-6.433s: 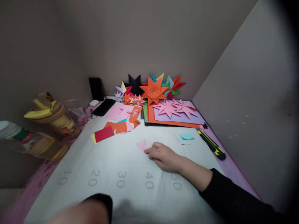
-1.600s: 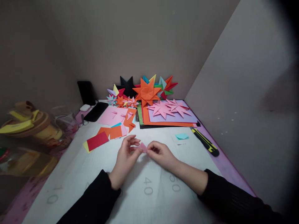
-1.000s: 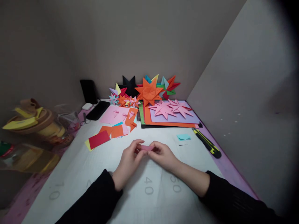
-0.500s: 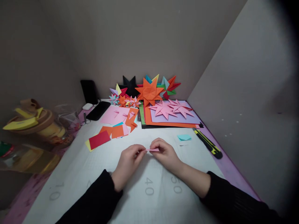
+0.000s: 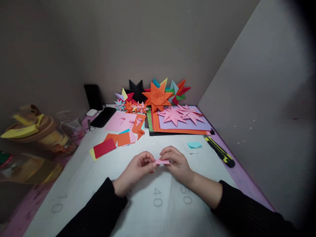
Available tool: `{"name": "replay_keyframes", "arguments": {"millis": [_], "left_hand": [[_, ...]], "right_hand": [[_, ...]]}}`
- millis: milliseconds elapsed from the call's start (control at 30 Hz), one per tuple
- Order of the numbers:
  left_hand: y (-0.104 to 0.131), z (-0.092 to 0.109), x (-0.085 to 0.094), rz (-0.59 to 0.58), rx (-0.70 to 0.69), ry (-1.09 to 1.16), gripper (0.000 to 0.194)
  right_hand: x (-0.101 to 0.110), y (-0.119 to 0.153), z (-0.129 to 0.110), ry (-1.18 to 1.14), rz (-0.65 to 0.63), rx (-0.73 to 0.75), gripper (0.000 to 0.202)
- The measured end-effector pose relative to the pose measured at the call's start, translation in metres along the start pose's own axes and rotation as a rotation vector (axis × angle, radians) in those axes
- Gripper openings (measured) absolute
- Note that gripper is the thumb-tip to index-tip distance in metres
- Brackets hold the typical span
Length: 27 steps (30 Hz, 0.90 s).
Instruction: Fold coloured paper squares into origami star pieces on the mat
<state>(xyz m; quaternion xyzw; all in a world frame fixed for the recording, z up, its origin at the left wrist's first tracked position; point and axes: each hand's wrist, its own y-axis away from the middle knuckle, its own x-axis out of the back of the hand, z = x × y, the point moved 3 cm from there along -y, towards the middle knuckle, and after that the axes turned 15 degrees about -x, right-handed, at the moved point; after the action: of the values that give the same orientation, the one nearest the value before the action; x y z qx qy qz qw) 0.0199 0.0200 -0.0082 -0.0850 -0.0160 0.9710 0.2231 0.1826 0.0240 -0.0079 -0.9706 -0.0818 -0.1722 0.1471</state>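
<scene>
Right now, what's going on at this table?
A person holds a small pink paper between the left hand and right hand, above the white mat. Paper stars stand against the wall, loose coloured sheets lie to the left, and a cutter lies to the right.

L hand (image 5: 137, 167) & R hand (image 5: 178, 165) close tog., palms inward, fingers bent, both pinching.

Stars (image 5: 157, 96) behind held paper (image 5: 163, 162), cutter (image 5: 219, 151) right
</scene>
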Motion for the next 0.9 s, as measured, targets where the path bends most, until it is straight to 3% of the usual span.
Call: {"name": "replay_keyframes", "arguments": {"millis": [167, 400, 900], "left_hand": [[-0.0005, -0.0006, 0.0007, 0.000, -0.003, -0.030, 0.023], [-0.0021, 0.0011, 0.0054, 0.084, -0.052, -0.130, 0.022], [-0.0030, -0.0018, 0.0057, 0.124, -0.036, -0.077, 0.024]], "right_hand": [[-0.0014, -0.0006, -0.0009, -0.008, 0.025, -0.034, 0.013], [-0.0054, -0.0011, -0.0007, -0.066, -0.046, -0.080, 0.012], [-0.0041, -0.0011, -0.0020, -0.111, -0.010, -0.123, 0.009]]}}
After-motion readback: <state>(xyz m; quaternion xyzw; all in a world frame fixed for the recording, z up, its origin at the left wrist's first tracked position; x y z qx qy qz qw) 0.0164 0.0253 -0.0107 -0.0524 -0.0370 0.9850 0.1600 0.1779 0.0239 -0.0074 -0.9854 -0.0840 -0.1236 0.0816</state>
